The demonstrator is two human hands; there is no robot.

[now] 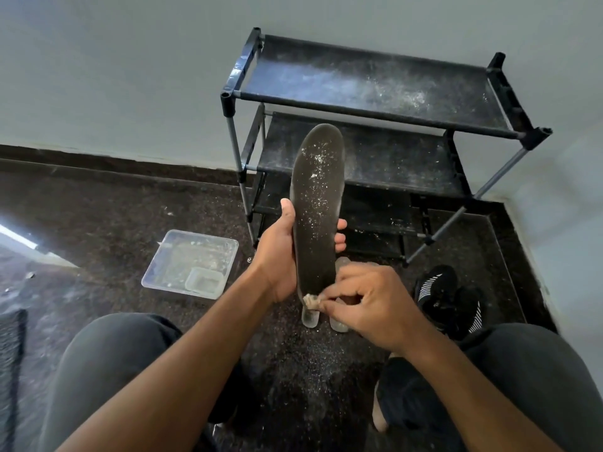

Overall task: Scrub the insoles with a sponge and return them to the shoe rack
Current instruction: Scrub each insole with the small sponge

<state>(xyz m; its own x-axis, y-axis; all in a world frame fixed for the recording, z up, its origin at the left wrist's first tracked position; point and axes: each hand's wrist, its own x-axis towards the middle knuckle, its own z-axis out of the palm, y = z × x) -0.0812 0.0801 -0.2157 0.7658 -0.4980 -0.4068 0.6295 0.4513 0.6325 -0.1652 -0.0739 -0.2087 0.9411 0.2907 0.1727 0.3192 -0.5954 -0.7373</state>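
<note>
A long dark insole speckled with white flecks stands upright in front of me, toe end up. My left hand grips it round its lower half, thumb on the left edge and fingertips showing on the right. My right hand pinches a small beige sponge against the insole's heel end. Behind the insole stands the black shoe rack, its fabric shelves dusted with white powder.
A clear plastic tray with a smaller tub inside lies on the dark floor to the left. Black sneakers with white stripes sit at the right. Two pale translucent objects lie under my hands. My knees frame the bottom.
</note>
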